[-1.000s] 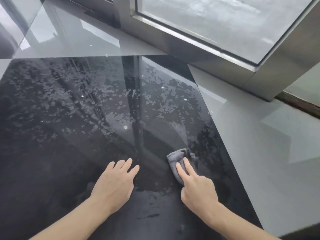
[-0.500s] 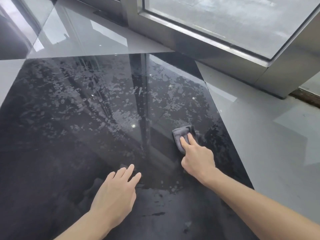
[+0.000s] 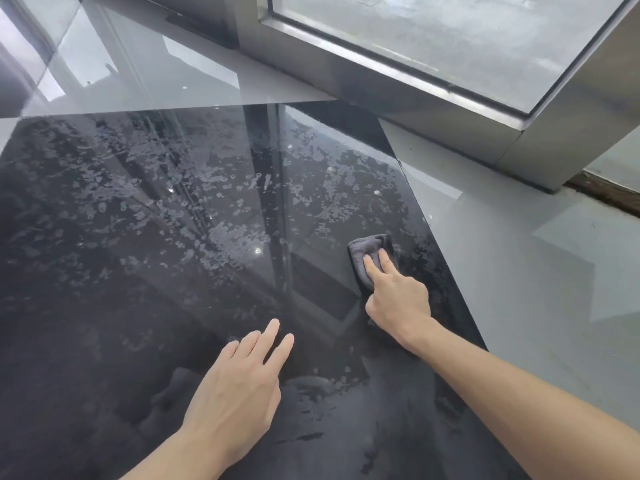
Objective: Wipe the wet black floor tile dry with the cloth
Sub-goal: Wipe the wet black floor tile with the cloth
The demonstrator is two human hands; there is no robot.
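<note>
Floor: glossy grey tiles (image 3: 540, 271) fill the right side and upper left of the frame, mirroring the window light.
Window: a metal window frame (image 3: 398, 88) runs across the top of the frame, its bottom rail slanting down toward the right edge.
Black tile: a large black tile (image 3: 173, 237) covers the centre and left of the frame. Pale patches and beads of water speckle its upper half and its right edge. A darker, smoother strip lies just left of the cloth.
Cloth: a small grey cloth (image 3: 367, 254) lies bunched on the black tile, right of centre, near the tile's right edge.
Your right hand: your right hand (image 3: 398, 299) comes in from the lower right corner. Two straight fingers (image 3: 372, 268) press down on the cloth; the other fingers curl under and are mostly hidden. I cannot tell whether the thumb touches the cloth.
Your left hand: your left hand (image 3: 239, 393) lies at bottom centre, relaxed and holding nothing. Its straight fingers point toward the upper right. It sits low over the black tile; whether the palm touches the surface is unclear.
Spacing: the two hands are apart, the left one nearer the bottom of the frame.
</note>
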